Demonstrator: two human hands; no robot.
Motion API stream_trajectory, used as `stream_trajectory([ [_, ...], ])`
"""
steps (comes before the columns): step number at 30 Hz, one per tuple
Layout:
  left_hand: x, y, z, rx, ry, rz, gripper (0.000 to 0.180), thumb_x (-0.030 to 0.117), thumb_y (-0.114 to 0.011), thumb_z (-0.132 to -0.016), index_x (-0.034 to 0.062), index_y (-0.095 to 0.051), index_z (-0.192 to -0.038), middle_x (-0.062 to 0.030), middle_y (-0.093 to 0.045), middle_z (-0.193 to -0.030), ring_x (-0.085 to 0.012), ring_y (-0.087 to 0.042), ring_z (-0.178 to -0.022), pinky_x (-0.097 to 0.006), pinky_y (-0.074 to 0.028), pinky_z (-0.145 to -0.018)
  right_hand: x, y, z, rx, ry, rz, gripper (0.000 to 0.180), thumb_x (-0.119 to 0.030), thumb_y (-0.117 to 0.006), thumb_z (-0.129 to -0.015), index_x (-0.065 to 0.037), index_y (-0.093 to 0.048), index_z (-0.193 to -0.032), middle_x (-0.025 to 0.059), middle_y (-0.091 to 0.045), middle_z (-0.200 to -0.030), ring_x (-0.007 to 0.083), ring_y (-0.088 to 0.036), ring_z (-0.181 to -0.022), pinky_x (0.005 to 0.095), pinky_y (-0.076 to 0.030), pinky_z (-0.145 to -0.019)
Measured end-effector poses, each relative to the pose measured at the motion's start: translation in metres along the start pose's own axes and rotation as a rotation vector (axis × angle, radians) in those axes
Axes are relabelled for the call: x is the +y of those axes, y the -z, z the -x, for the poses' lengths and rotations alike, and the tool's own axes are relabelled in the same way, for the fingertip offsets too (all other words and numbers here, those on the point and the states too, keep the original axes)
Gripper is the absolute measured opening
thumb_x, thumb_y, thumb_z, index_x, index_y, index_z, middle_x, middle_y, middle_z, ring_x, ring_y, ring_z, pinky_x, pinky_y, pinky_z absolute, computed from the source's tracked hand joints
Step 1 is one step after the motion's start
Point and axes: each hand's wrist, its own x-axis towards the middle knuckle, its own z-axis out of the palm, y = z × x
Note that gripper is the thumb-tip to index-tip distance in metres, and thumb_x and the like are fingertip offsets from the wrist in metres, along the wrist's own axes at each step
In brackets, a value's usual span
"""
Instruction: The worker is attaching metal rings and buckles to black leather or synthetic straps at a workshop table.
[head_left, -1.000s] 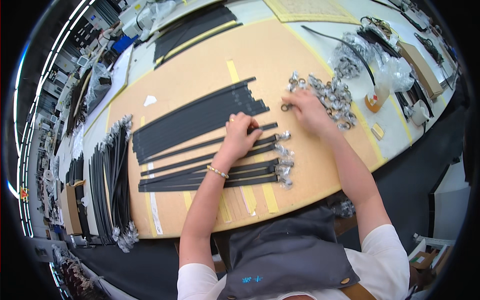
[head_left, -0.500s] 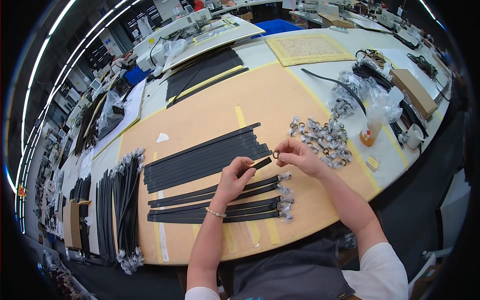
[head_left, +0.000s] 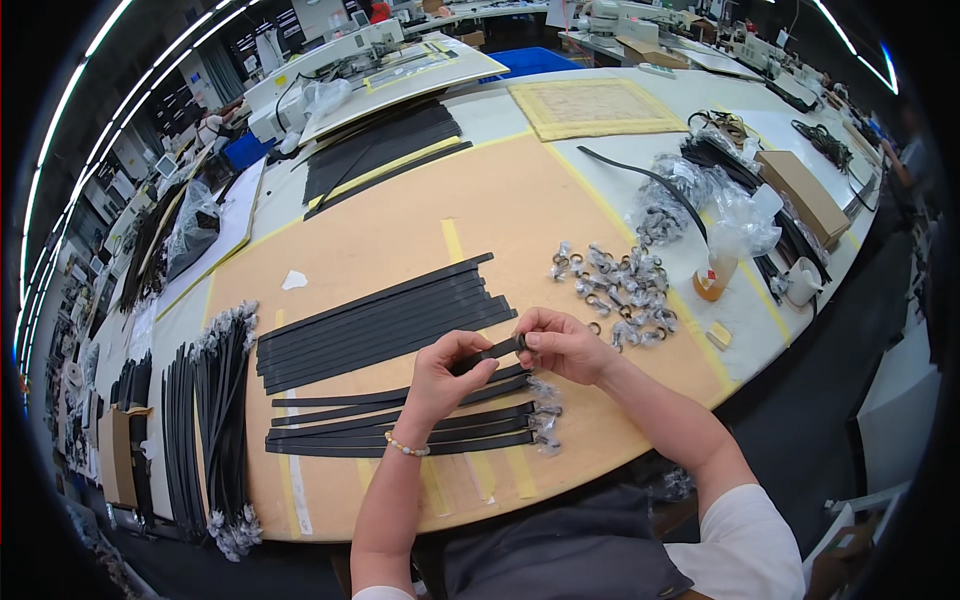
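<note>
Between the fingers and thumb of my left hand (head_left: 446, 372) is a black strap (head_left: 496, 351), gripped close to its right end. My right hand (head_left: 566, 346) pinches a small dark metal ring (head_left: 521, 342) at that end; fingertips hide whether the strap passes through it. Just beyond my hands lies a row of flat black straps (head_left: 380, 325). Below my left hand are several straps (head_left: 490, 428) whose right ends carry plastic-wrapped hardware (head_left: 545, 415). Loose plastic-wrapped rings (head_left: 625, 295) are scattered beyond my right hand.
A bundle of finished-looking straps (head_left: 228, 400) hangs over the table's left edge. To the right stand a cup of amber liquid (head_left: 711, 283), a white mug (head_left: 802, 282), a cardboard box (head_left: 803, 198) and crumpled clear plastic (head_left: 740, 222). A yellow-edged board (head_left: 597, 107) lies at the back.
My right hand has brought the ring from just off the strap's end to meet it. Both hands are lower and closer together; the whole view has shifted slightly.
</note>
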Motion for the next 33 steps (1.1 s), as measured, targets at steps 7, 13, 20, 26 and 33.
stream_trajectory([
  [7, 0.001, -0.001, 0.003, -0.043, -0.015, -0.020, 0.020, -0.004, -0.076, -0.086, 0.0009, -0.067, -0.103, 0.0000, -0.068, -0.095, -0.0055, -0.063, -0.085, -0.022, -0.053, -0.077, 0.005, 0.007, -0.002, -0.094, -0.055, -0.060, 0.016, -0.011, -0.066, -0.100, -0.003, -0.060, -0.112, 0.0070, -0.069, -0.098, 0.0139, -0.069, -0.088, 0.0272, -0.057, -0.079],
  [13, 0.001, -0.008, 0.007, -0.026, -0.081, -0.035, 0.018, 0.003, -0.077, -0.086, 0.0013, -0.068, -0.102, 0.0016, -0.069, -0.087, -0.0033, -0.060, -0.079, -0.020, -0.050, -0.070, 0.012, 0.002, 0.000, -0.054, -0.008, 0.136, 0.019, -0.011, -0.068, -0.099, -0.005, -0.058, -0.113, 0.0077, -0.068, -0.109, 0.0160, -0.070, -0.099, 0.0315, -0.058, -0.090],
  [20, 0.012, -0.017, 0.011, -0.009, -0.045, -0.134, 0.017, -0.001, -0.076, -0.084, 0.0006, -0.067, -0.098, 0.0006, -0.068, -0.090, -0.0047, -0.062, -0.083, -0.021, -0.052, -0.075, 0.019, 0.008, 0.000, -0.108, -0.035, 0.083, 0.017, -0.012, -0.068, -0.100, -0.006, -0.059, -0.113, 0.0051, -0.066, -0.115, 0.0166, -0.068, -0.108, 0.0357, -0.056, -0.100],
  [26, 0.008, -0.013, 0.004, 0.055, -0.159, -0.073, 0.018, 0.001, -0.077, -0.082, 0.0005, -0.068, -0.097, -0.0006, -0.070, -0.082, -0.0019, -0.061, -0.075, -0.019, -0.051, -0.068, 0.008, 0.008, -0.005, -0.101, -0.099, 0.004, 0.022, -0.014, -0.067, -0.100, -0.003, -0.064, -0.119, 0.0060, -0.069, -0.111, 0.0168, -0.069, -0.106, 0.0353, -0.057, -0.099],
  [33, 0.013, -0.018, 0.008, 0.030, -0.199, -0.227, 0.017, -0.001, -0.077, -0.079, 0.0007, -0.071, -0.095, -0.0028, -0.072, -0.084, -0.0057, -0.066, -0.075, -0.022, -0.056, -0.065, 0.010, 0.005, -0.001, -0.101, -0.108, 0.062, 0.020, -0.016, -0.071, -0.098, -0.004, -0.065, -0.114, 0.0055, -0.070, -0.107, 0.0157, -0.070, -0.100, 0.0335, -0.058, -0.093],
])
